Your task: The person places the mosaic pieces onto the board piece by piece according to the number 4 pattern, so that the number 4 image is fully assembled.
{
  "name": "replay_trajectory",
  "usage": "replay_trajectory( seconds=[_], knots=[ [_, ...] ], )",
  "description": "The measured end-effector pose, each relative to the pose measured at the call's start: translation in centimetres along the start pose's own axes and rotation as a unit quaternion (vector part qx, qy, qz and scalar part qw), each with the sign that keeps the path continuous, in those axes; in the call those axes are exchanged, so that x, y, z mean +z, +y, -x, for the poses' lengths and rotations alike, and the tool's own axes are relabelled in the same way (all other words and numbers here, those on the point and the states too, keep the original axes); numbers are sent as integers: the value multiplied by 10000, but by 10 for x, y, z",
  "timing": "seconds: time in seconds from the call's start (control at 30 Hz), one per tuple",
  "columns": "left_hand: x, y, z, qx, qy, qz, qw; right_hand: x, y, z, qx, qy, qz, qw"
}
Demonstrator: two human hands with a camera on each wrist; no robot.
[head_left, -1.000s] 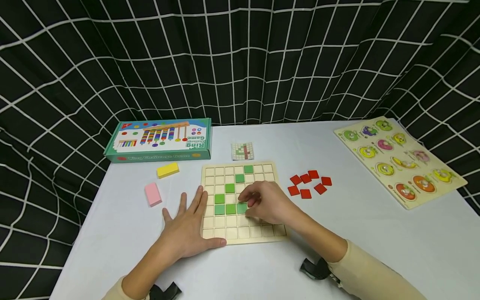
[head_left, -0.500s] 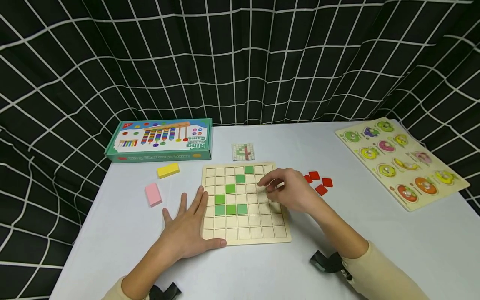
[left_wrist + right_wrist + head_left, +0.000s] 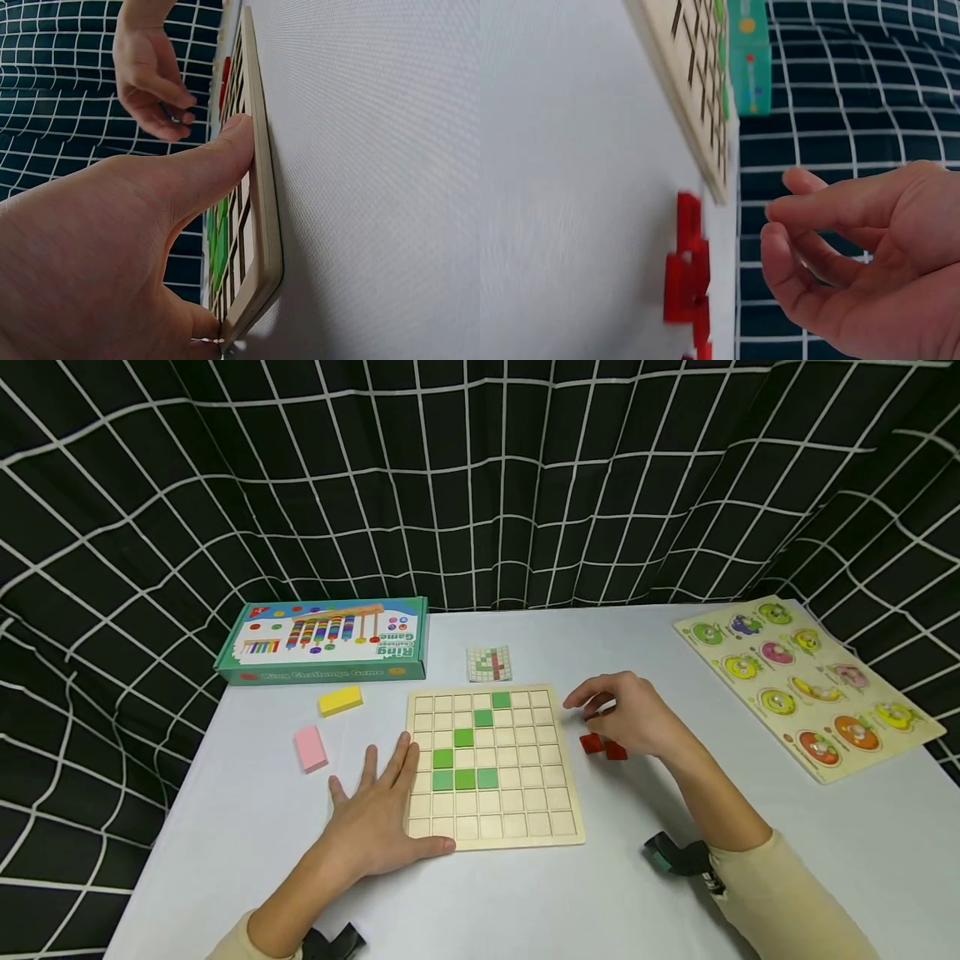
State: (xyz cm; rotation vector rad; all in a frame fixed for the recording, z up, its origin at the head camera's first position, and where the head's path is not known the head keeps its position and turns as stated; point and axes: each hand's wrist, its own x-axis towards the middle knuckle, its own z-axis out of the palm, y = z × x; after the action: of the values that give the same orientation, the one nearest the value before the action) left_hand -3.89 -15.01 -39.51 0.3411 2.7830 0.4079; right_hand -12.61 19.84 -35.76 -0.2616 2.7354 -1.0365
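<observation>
A pale wooden grid board point(image 3: 525, 824) lies on the white table, with several green square tiles point(image 3: 464, 737) set in its cells. My left hand point(image 3: 375, 827) rests along its left side, fingers spread; in the left wrist view the thumb point(image 3: 225, 150) presses on the board's edge. To the right of the board, my right hand point(image 3: 636, 717) hovers over several red square tiles point(image 3: 592, 743), partly hiding them. Its fingers are loosely bent. In the right wrist view nothing shows between the thumb and fingertips, and the red tiles point(image 3: 679, 289) lie apart from them.
A small pattern card point(image 3: 488, 664) lies behind the board. At the back left are a Ring Challenge Game box point(image 3: 330, 674), a yellow block point(image 3: 341, 700) and a pink block point(image 3: 311, 749). A fruit puzzle board point(image 3: 810, 727) lies at right. Black gridded cloth point(image 3: 480, 485) surrounds the table.
My right hand has moved from the green tile near the board's middle rightward, off the board, to above the red tiles. My left hand has stayed in place at the board's left side.
</observation>
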Motion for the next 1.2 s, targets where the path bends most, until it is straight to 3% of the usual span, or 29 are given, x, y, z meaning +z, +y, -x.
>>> replay_trajectory(
  seconds=[0.2,0.67,1.2],
  knots=[
    [1,-1,0,6,-8,-49,10000,-1,13,-3,132,-179,282,9994],
    [0,1,0,-19,-8,-22,10000,2,29,-12,303,-89,554,9980],
    [2,0,-1,-16,25,-34,10000,3,36,-14,144,68,635,9979]
  ],
)
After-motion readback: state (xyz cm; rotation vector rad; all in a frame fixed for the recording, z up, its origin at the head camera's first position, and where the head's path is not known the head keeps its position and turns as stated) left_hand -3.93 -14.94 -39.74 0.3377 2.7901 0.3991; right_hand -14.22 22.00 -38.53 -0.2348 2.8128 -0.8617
